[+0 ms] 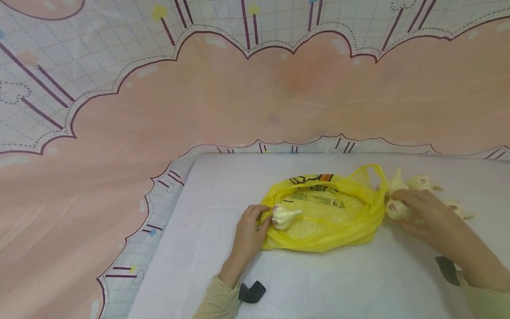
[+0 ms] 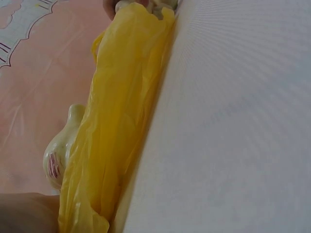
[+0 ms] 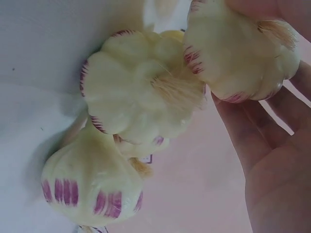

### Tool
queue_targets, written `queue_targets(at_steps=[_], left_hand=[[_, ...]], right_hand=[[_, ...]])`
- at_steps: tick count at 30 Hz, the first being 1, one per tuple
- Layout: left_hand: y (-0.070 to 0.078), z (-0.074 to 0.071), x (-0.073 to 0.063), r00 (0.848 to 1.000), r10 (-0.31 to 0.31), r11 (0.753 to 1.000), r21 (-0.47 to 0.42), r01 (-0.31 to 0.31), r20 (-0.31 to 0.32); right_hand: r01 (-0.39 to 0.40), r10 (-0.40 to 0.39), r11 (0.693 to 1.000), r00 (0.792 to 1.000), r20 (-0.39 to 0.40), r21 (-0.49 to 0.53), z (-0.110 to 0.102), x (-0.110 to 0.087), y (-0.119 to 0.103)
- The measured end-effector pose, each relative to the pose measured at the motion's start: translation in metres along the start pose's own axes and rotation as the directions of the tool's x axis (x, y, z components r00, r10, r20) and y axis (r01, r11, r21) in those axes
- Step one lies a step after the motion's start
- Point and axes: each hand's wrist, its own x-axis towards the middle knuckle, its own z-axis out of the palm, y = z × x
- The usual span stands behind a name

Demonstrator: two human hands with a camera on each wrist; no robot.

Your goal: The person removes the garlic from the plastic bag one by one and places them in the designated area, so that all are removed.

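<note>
A yellow plastic bag (image 1: 318, 241) lies on the white table with its mouth facing up, dark print showing inside. My left hand (image 1: 249, 228) pinches the bag's left rim. Right beside those fingertips, a glossy cream garlic bulb (image 1: 282, 217) sits at the bag's mouth, its stem pointing right; the left wrist view shows this bulb (image 2: 59, 153) partly hidden behind the yellow plastic. Past the bag's right side, my right hand (image 1: 430, 217) grips another garlic bulb (image 3: 238, 53) between thumb and fingers. Further bulbs (image 3: 136, 87) with purple streaks cluster close by it.
Several garlic bulbs lie right of the bag, one (image 1: 420, 181) behind the right hand and another (image 1: 454, 208) partly covered by it. A bag handle loop (image 1: 376, 167) stands up near them. Patterned peach cloth (image 1: 279, 102) hangs behind the table (image 1: 215, 186).
</note>
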Motion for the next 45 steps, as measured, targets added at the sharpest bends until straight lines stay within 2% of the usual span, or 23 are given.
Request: queue_targets(at_steps=[4,11,22,35,45], left_hand=[[0.000,0.000,0.000,1.000,0.000,1.000,0.003,0.000,0.001],[-0.002,0.000,0.001,1.000,0.001,1.000,0.006,-0.001,-0.002],[-0.001,0.001,0.001,1.000,-0.010,1.000,0.004,0.010,0.002],[-0.002,0.001,0.000,1.000,-0.010,1.000,0.016,0.010,-0.004],[0.000,0.001,0.000,1.000,-0.019,1.000,0.007,0.019,0.000]], right_hand=[[-0.010,0.010,1.000,1.000,0.011,0.023,0.003,-0.002,0.001],[0.001,-0.001,1.000,1.000,0.024,0.003,0.007,-0.002,0.003],[0.008,-0.008,1.000,1.000,0.002,0.024,0.013,-0.001,0.003],[-0.013,0.014,1.000,0.999,0.046,-0.024,0.014,-0.001,0.001],[-0.057,0.063,0.996,0.993,0.105,-0.062,0.011,0.000,-0.001]])
